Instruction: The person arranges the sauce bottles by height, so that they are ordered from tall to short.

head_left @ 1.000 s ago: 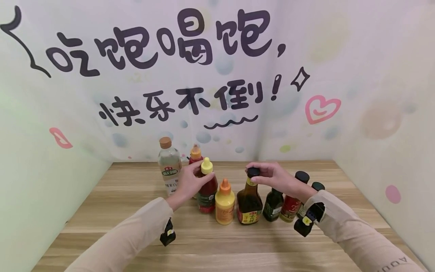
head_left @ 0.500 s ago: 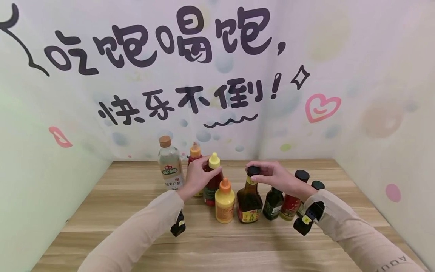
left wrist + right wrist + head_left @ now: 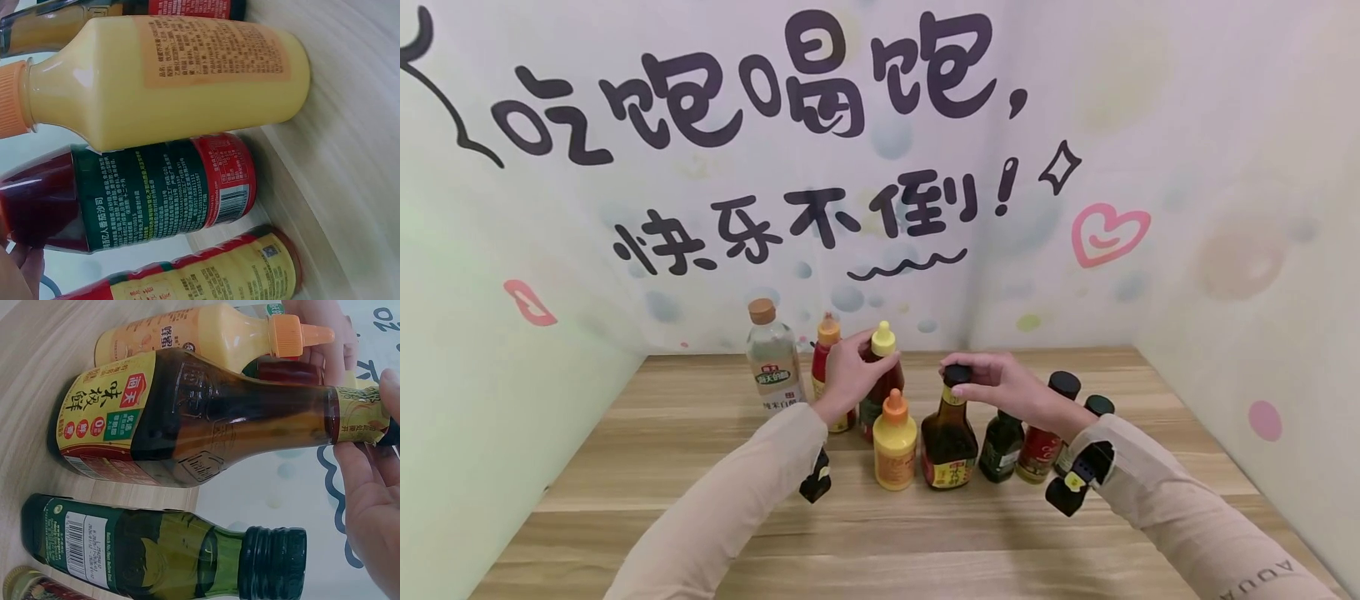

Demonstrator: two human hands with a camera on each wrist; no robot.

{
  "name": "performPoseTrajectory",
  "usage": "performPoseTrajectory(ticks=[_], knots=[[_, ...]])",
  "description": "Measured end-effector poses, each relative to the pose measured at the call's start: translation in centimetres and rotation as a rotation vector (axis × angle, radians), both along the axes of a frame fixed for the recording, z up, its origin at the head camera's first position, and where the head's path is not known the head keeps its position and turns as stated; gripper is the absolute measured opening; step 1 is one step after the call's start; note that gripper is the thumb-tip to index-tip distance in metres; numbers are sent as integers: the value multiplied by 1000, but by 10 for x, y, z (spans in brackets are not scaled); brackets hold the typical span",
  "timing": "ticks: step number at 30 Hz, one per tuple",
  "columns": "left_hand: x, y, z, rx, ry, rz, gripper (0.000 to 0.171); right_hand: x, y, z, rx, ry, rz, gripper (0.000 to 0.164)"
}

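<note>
The person's left hand (image 3: 850,377) is clamped around the top of the ketchup bottle (image 3: 892,380), which is upright behind the yellow squeeze bottle (image 3: 895,450) and beside the red bottle (image 3: 820,360). The right hand (image 3: 1013,392) has its thumb and fingers closed about the capped neck of the soy sauce bottle (image 3: 949,443), which stands upright on the bench (image 3: 880,542), between the yellow squeeze bottle and a small green bottle (image 3: 1002,450).
</note>
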State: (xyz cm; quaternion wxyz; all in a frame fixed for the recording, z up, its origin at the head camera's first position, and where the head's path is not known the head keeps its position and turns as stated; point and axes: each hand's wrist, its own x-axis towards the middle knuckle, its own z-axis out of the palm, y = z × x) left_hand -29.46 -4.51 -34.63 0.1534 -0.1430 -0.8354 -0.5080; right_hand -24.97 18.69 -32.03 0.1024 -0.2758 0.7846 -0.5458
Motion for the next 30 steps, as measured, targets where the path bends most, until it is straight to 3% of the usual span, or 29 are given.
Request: performPoseTrajectory(ticks=[7,22,30], knots=[[-6,4,-1,-1,-13,55,40,-1,-2,0,3,-4,1,38],[-13,9,-4,0,-3,83,36,-1,-4,2,15,-13,-10,39],[-19,7,-3,40,-68,-17,37,1,-2,2,5,-21,-22,38]])
